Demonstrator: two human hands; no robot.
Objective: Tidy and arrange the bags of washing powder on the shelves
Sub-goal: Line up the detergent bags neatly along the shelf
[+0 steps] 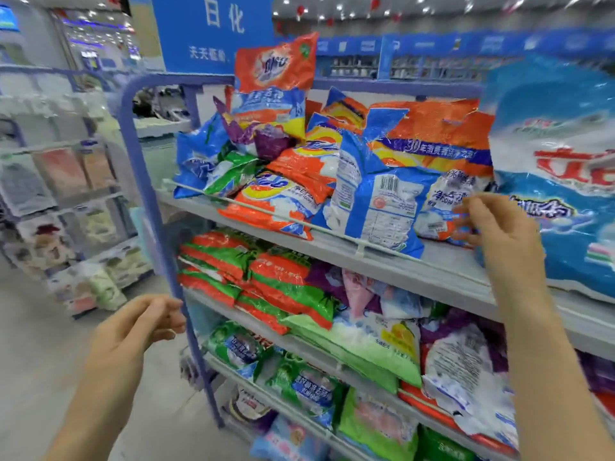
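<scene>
The top shelf (439, 274) carries a loose heap of bags of washing powder (293, 168), lying across one another at all angles behind a thin white rail (253, 207). One orange bag (276, 68) stands upright at the back, above the rest. A blue bag (376, 211) leans forward over the rail with its printed back and barcode showing. The right hand (499, 227) is raised at the right end of this heap, its fingers straight and spread, with nothing in its grasp. Its fingertips (464, 224) reach the lower corner of a large orange bag (436, 128), perhaps resting on it, though the blur there is too strong to be sure. Just right of that hand stands a big teal bag (562, 181), its right side cut off by the frame edge and its print smeared. The left hand (139, 324) is lower, level with the second shelf (216, 304), fingers loosely curled and holding nothing, the tips just beside the blue-violet post (149, 194) of the shelf unit. On the second shelf, green-and-orange bags (233, 261) lie stacked flat; the purple and pale bags further right are partly hidden behind the right forearm. Below them lie green bags (299, 384), and the lowest row is cut off by the frame. A blue sign (213, 31) hangs above, and the shelving at far left is too blurred to read.
</scene>
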